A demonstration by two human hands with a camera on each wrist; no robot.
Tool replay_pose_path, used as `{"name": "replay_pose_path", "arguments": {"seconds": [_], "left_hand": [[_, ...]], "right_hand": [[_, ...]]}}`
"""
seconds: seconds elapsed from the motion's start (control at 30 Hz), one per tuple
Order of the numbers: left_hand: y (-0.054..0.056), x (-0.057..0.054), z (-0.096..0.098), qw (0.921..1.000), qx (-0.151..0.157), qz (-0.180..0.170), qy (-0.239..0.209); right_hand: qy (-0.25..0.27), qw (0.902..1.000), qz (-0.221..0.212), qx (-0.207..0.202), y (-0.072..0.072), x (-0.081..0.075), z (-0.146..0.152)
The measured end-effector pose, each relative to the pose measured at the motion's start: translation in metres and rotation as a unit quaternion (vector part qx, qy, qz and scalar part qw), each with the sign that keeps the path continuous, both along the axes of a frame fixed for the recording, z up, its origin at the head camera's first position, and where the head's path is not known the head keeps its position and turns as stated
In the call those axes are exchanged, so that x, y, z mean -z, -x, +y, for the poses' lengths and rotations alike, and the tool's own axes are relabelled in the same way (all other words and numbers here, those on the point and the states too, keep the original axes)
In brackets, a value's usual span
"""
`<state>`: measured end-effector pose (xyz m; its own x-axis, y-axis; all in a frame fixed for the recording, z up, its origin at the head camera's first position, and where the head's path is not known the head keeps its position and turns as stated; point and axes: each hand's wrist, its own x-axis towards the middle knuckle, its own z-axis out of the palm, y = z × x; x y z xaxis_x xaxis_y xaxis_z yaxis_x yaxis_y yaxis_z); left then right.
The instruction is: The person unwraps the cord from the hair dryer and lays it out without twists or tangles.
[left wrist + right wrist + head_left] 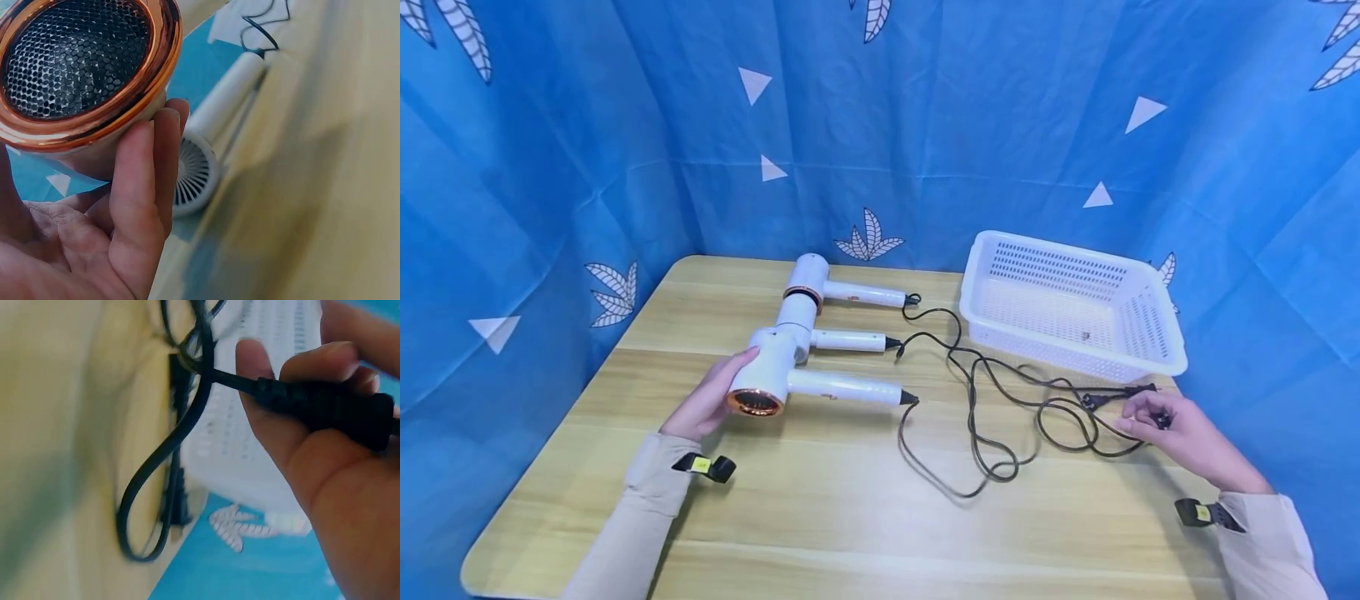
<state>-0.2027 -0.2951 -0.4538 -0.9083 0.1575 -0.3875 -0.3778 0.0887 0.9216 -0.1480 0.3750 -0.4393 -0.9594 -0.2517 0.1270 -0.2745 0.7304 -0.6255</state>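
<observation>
My left hand (706,402) grips the barrel of the front white hair dryer (842,386), which has a copper rim and dark mesh (78,59). Its handle points right. Just behind lie a middle hair dryer (850,340) and a back hair dryer (865,293), handles also to the right. Over at the right, my right hand (1187,433) holds a black plug (337,409) between thumb and curled fingers, its cord (231,380) running out past the fingertips. Other plugs (1097,400) lie by that hand, near the basket.
A white perforated plastic basket (1060,346) stands at the table's back right, a tiny dark speck on its floor. Tangled black cords (973,417) spread between the dryers and my right hand. Blue patterned curtains (880,125) surround the wooden table (880,550).
</observation>
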Motion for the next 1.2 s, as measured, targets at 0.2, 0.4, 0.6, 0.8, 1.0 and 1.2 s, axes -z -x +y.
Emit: {"name": "replay_pose_path", "arguments": {"seconds": [0.2,0.4,0.6,0.8,1.0,1.2], "left_hand": [[-0.005,0.011,-0.006,0.9995,0.017,-0.014,0.02],[-0.002,0.017,-0.005,0.9985,0.03,-0.032,0.034],[0.004,0.022,-0.006,0.9961,0.046,-0.03,0.069],[0.007,0.016,-0.01,0.9822,0.08,0.01,0.17],[0.009,0.013,-0.012,0.9706,0.091,0.032,0.22],[0.011,0.013,-0.008,0.956,0.094,0.054,0.272]], "right_hand": [[0.001,0.9983,0.023,0.054,-0.009,0.012,0.028],[-0.047,0.9948,0.0,0.091,-0.015,0.017,0.054],[-0.132,0.9863,-0.023,0.096,-0.019,0.017,0.066],[-0.181,0.9746,-0.086,0.099,-0.017,0.011,0.064],[-0.195,0.9688,-0.125,0.087,-0.019,0.01,0.06],[-0.199,0.968,-0.13,0.082,-0.02,0.011,0.054]]}}
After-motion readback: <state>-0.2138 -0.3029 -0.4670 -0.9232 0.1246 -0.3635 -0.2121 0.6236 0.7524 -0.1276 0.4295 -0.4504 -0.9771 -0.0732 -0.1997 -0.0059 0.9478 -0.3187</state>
